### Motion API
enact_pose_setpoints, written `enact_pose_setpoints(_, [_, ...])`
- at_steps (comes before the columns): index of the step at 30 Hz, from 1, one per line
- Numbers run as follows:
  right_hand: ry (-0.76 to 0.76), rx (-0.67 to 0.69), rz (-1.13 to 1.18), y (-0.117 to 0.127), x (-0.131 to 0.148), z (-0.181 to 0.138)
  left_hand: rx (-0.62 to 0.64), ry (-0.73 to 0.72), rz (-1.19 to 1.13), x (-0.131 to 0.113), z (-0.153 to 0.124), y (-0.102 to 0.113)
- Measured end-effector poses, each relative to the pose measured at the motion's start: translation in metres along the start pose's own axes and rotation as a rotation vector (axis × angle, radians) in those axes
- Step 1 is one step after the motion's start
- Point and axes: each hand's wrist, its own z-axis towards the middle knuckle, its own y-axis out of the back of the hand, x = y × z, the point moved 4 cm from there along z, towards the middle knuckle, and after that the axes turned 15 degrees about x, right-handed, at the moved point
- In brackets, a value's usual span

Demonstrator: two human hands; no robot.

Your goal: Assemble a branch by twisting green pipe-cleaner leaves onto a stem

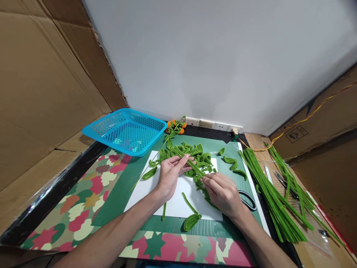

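- At the far left a brown cardboard wall [36, 93] stands beside the black-edged table [55, 190].
- A turquoise plastic basket with small holes [126, 130] sits at the back left of the table. Its front corner lies over a camouflage-pattern mat of red, green and cream shapes [80, 208].
- A green cutting mat [122, 182] lies on the middle of the table, and a white paper sheet [173, 204] lies on it.
- Behind the sheet, close to the grey wall and near the right corner of the basket, there is a small orange and green fuzzy wire flower [176, 127].
- The left hand [169, 175] is over the back part of the white sheet. Its fingers are pinched narrowly around the upper part of a green fuzzy wire stem [193, 167].
- This stem is held above the sheet between both hands. It runs slanted from the back left to the front right.
- Under and behind the stem lies a pile of curled green fuzzy wire leaves [200, 152]. Some of them touch the left fingers.
- In front, at the near edge of the sheet, a single green wire leaf loop [191, 220] lies apart from both hands.
- The right hand [223, 193] is closed on the lower end of the stem, with thumb and fingers together.
- A pair of black scissors [249, 200] lies just beside the right hand and is partly hidden by it.
- At the right a thick bundle of straight green fuzzy wires [267, 186] lies along the table edge.
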Motion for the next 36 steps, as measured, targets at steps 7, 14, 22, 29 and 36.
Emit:
enact_pose_setpoints(7, [0.062,-0.047,0.028,0.006,0.005,0.000,-0.008,-0.012,-0.049,-0.002,0.002,0.000])
enact_pose_setpoints(14, [-0.060,-0.160,0.110,0.008,-0.004,-0.001,0.003,-0.014,-0.069,-0.001,0.002,-0.001])
enact_pose_setpoints(22, [-0.120,-0.241,0.215,0.006,-0.012,-0.005,0.007,0.005,-0.114,0.001,0.001,0.001])
enact_pose_setpoints(29, [-0.138,-0.226,0.254,0.006,-0.014,-0.004,0.019,0.037,-0.133,0.000,0.001,0.002])
enact_pose_setpoints(36, [-0.157,-0.232,0.245,0.009,-0.018,-0.004,0.044,0.035,-0.146,-0.003,0.003,0.000])
